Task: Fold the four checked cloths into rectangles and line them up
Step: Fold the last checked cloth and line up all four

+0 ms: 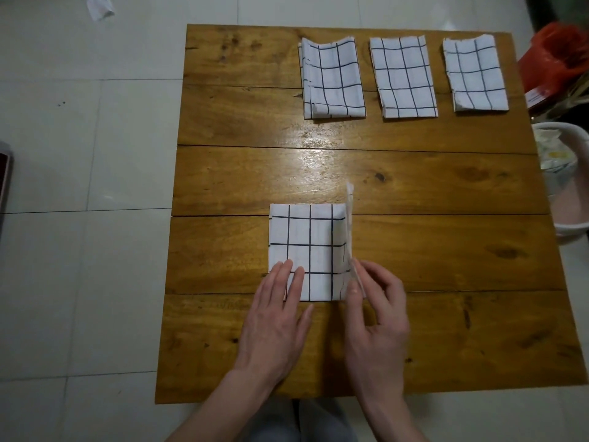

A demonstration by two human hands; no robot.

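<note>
Three folded white cloths with dark checks lie in a row along the far edge of the wooden table (414,186): one at the left (333,79), one in the middle (403,78), one at the right (475,74). A fourth checked cloth (307,247) lies near me, partly folded. My left hand (277,317) presses flat on its near left corner with straight fingers. My right hand (376,311) pinches the cloth's right edge, which stands upright as a thin raised flap.
A white basin (570,186) with pale contents stands on the floor right of the table. A red plastic bag (554,59) sits at the far right. A crumpled white scrap (98,6) lies on the tiled floor, far left.
</note>
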